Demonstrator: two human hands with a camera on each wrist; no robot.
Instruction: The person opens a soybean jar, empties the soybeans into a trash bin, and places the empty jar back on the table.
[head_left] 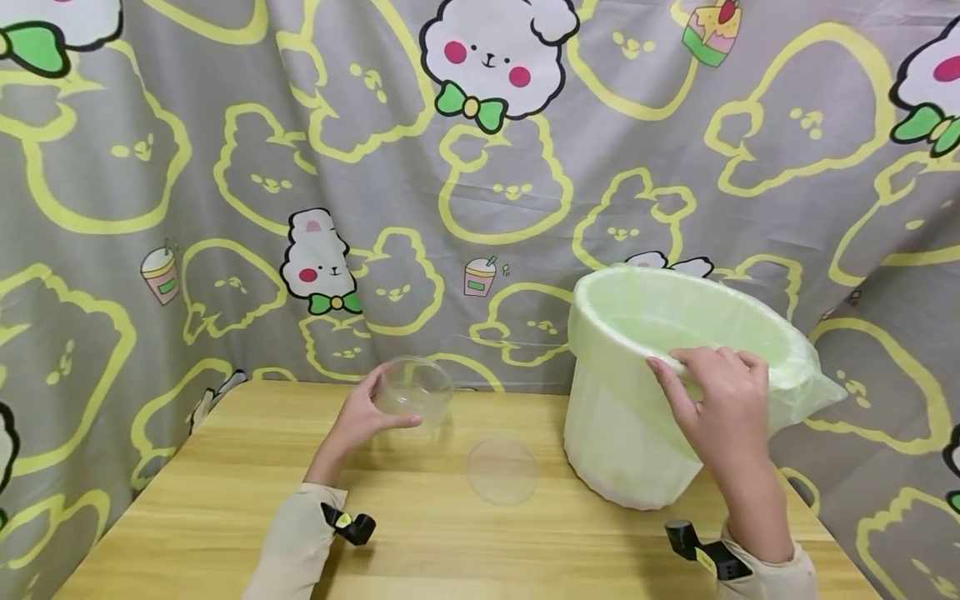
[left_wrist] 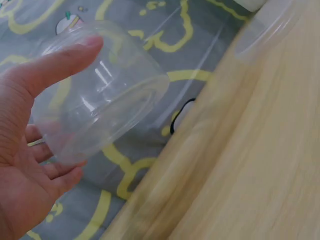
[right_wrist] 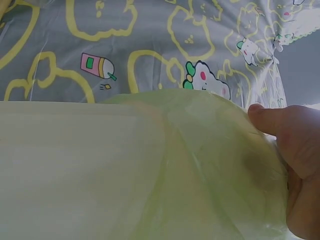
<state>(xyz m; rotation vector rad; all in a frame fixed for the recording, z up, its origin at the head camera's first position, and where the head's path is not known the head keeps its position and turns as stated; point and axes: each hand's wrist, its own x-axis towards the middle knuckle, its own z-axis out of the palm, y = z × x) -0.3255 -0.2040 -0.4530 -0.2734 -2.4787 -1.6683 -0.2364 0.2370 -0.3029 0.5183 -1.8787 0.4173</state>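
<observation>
My left hand (head_left: 366, 415) holds a clear round plastic tub (head_left: 418, 396) over the back left of the table. In the left wrist view the thumb lies along one side of the tub (left_wrist: 112, 95) and the fingers wrap round the other; no contents show through its wall. On the right stands a white trash can (head_left: 618, 442), tilted, with a pale green trash bag (head_left: 798, 385) folded over its rim. My right hand (head_left: 726, 408) grips that rim at the near side, thumb outside and fingers reaching over into the opening.
A clear round lid (head_left: 502, 472) lies flat on the wooden table (head_left: 450, 542) between the tub and the can. Behind the table hangs a grey patterned curtain (head_left: 405, 192), close to the table's back edge.
</observation>
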